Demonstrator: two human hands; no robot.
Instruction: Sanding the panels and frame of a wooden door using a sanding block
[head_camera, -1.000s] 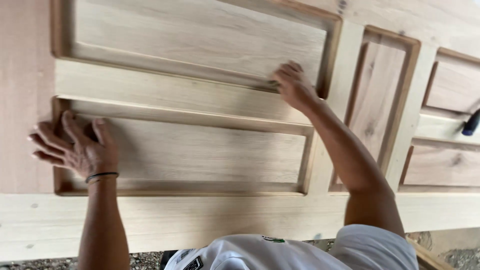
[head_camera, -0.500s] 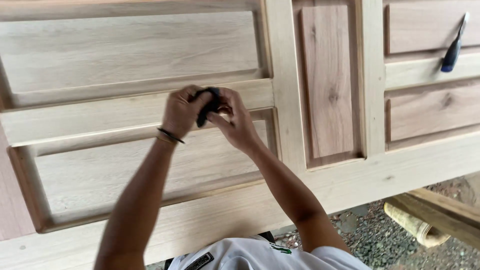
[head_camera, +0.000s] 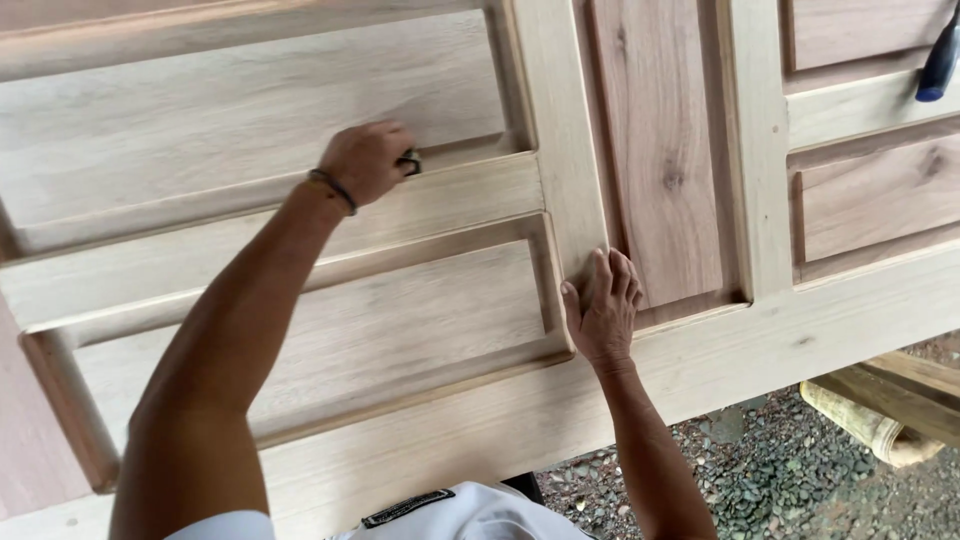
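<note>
A large unfinished wooden door (head_camera: 480, 190) with recessed panels lies flat in front of me. My left hand (head_camera: 362, 160) is closed around a small dark object (head_camera: 409, 161), pressed at the lower moulding of the upper left panel. A dark band circles that wrist. My right hand (head_camera: 603, 305) rests flat with fingers together on the door's vertical stile, near the corner of the lower left panel, holding nothing.
A blue-handled tool (head_camera: 940, 62) lies on the door at the top right. Below the door's near edge are gravel ground (head_camera: 740, 470) and rough timber pieces (head_camera: 880, 410) at the right.
Both hands were together on the small dark object over the middle rail. Now the left hand keeps it at the panel moulding and the right hand has dropped to the stile.
</note>
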